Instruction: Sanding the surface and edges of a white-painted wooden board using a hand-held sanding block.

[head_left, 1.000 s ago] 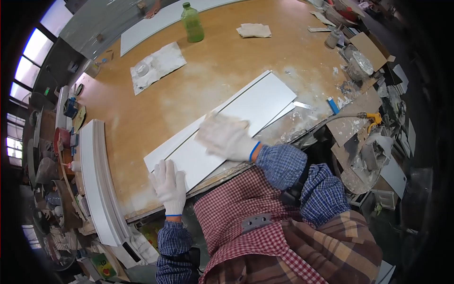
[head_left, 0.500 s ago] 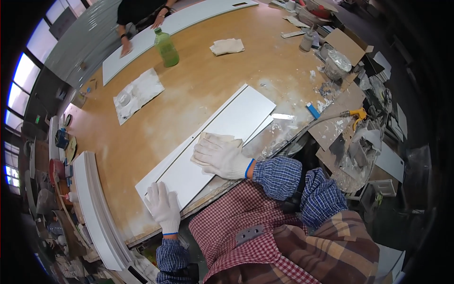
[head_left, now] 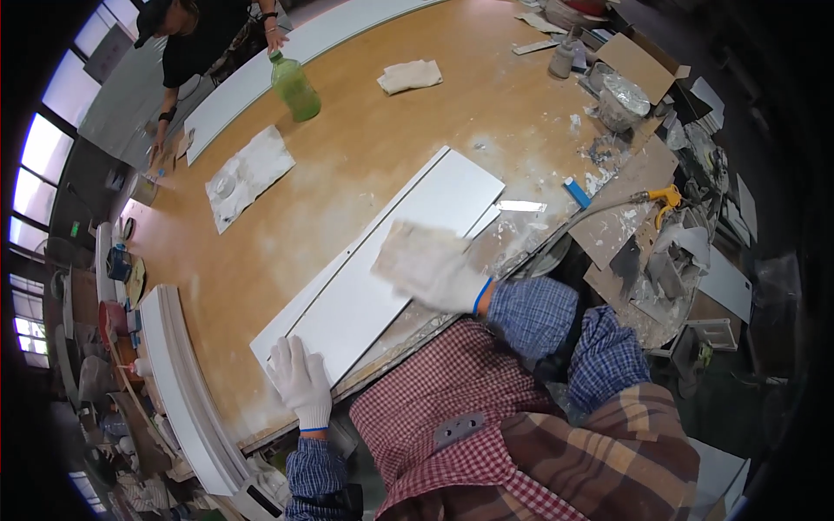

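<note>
Head camera: we look steeply down from beside the near edge of the tabletop.
Facing: we point across the tabletop toward its far edge.
Nearness: we sit close to the near edge, well apart from the far one.

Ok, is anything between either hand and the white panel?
Nothing visible stands between the gloved left hand and the white panel; it rests at the panel's near end. At the right hand, a pale pad seems to lie in between, though motion blur makes this uncertain.
</note>
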Demonstrator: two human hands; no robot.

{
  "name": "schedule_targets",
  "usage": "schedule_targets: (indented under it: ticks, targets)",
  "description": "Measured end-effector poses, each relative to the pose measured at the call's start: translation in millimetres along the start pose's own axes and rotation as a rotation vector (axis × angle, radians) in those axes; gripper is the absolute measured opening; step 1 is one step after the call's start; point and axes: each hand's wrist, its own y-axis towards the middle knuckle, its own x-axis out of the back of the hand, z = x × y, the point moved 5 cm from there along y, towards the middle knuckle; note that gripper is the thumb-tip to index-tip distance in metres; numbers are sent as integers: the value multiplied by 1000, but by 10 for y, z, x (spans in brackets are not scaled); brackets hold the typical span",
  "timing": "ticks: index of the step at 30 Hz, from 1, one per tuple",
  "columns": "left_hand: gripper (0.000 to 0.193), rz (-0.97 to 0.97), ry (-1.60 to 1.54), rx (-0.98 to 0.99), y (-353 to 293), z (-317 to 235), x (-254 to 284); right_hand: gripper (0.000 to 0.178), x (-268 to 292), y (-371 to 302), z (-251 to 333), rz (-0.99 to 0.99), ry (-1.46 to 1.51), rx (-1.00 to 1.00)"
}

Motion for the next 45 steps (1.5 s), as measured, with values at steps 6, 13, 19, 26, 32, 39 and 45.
schedule_targets:
  ticks: [6, 13, 19, 26, 32, 39, 45]
  targets:
    - [49, -35, 18, -52, 22, -44, 7, 25, -3, 154, -941, -157, -116, -230]
    - [50, -12, 29, -89, 12, -96, 5, 36, -341, 232, 382, -221, 193, 351]
    - [49, -84, 29, -80, 33, -146, 28, 43, -254, 158, -1066, -220, -154, -292]
    - [44, -351, -373, 172, -101, 177, -81, 40, -632, 520, 2054, -223, 302, 173]
    - [53, -247, -381, 279, -632, 485, 125, 39, -395, 246, 1133, -113, 307, 339]
    - [72, -190, -66, 247, -987, 363, 168, 50, -490, 78, 1094, -123, -126, 78]
    - [60, -328, -186, 312, -1010, 596, 171, 45, -410, 567, 2702, 154, 601, 374]
